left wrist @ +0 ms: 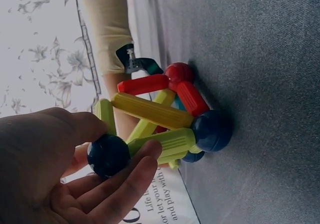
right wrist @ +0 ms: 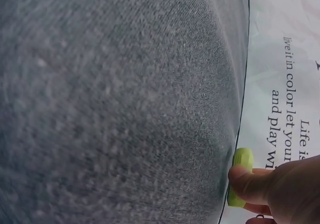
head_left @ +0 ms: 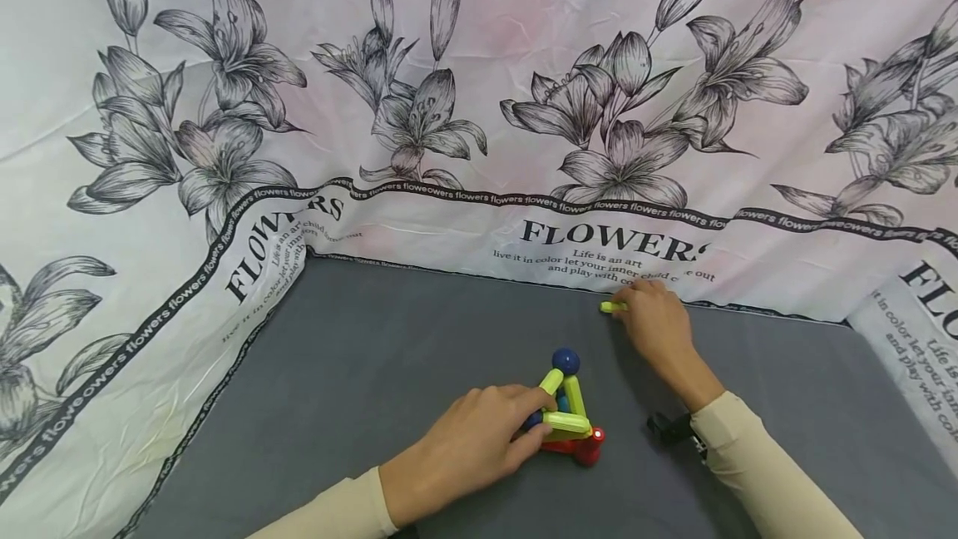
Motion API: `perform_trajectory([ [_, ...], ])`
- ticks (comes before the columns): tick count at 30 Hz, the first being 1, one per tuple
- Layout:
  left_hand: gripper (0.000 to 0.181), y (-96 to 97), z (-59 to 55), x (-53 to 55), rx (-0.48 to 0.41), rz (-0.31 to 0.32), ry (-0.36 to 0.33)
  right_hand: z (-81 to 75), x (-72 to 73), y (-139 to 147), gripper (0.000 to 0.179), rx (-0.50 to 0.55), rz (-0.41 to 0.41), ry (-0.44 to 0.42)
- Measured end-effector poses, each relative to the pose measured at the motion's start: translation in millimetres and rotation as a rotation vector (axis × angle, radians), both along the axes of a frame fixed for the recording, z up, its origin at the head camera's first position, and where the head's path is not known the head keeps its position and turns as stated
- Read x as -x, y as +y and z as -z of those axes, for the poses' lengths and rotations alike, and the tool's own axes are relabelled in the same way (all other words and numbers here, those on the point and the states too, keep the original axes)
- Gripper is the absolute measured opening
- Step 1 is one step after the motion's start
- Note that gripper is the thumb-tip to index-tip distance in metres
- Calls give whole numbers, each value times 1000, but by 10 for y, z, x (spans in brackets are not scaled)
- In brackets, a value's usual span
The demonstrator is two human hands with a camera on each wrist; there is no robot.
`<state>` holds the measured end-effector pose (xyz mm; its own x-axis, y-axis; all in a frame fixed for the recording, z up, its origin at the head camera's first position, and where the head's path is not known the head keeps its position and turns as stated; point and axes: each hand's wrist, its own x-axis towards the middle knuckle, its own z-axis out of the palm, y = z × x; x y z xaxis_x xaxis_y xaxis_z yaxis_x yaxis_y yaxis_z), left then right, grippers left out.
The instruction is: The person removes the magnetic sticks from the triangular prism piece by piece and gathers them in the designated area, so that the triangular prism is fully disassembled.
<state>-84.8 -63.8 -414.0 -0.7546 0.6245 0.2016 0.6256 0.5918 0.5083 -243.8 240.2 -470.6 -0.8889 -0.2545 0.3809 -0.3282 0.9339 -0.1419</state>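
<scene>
Near the front of the table, my left hand holds a ball-and-stick construction toy. In the left wrist view its fingers and thumb surround a dark blue ball and a yellow-green stick joined to it. The construction also has a yellow stick, red sticks, a red ball and another dark blue ball. Some of its inner parts are hidden. Farther back, my right hand pinches a separate short yellow-green stick at the table's far edge, apart from the construction.
A grey cloth covers the table. White floral fabric hangs along the back and also borders the left and right sides. A black wrist strap with a metal clip sits at the right sleeve.
</scene>
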Motion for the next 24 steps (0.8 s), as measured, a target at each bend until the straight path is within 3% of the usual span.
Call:
perform_trajectory([
  [17,17,16,11,13,2,6,-21,37,63,45,22,-29,18,-57],
  [24,16,17,12,14,-4,11,-13,21,26,61,27,-25,6,-33],
])
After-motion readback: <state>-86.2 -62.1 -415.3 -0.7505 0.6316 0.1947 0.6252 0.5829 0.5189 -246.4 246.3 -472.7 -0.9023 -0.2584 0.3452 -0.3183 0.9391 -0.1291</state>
